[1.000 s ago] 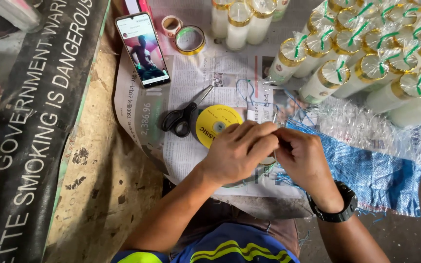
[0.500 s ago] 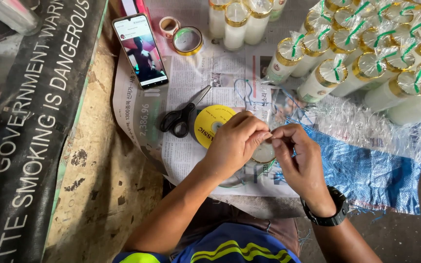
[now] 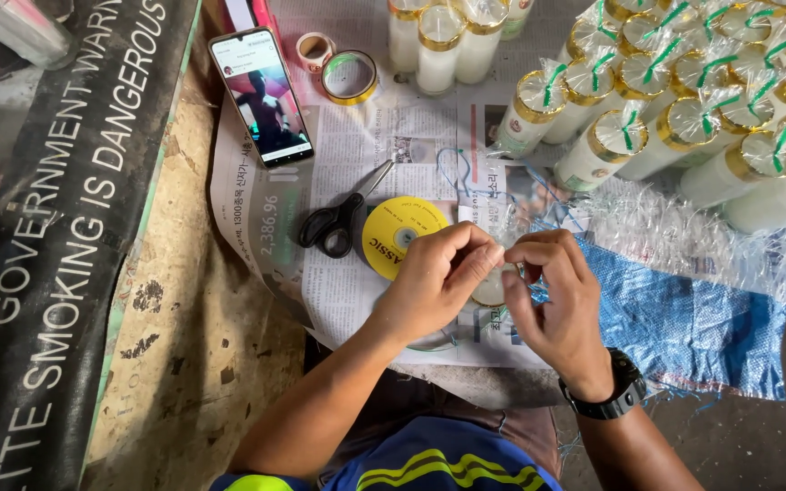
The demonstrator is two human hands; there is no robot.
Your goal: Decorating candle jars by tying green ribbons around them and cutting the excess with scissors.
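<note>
Both hands pinch at a wrapped candle over the newspaper.

The candle lies directly beneath the fingertips, mostly hidden; left hand and right hand are narrowly pinched, equally near, though what they grip is too small to tell. Just left: yellow disc, black scissors. A dark lettered sign lies far left.

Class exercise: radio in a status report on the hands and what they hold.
Left hand and right hand pinched together over a candle. Scissors and yellow disc lie beside.
</note>
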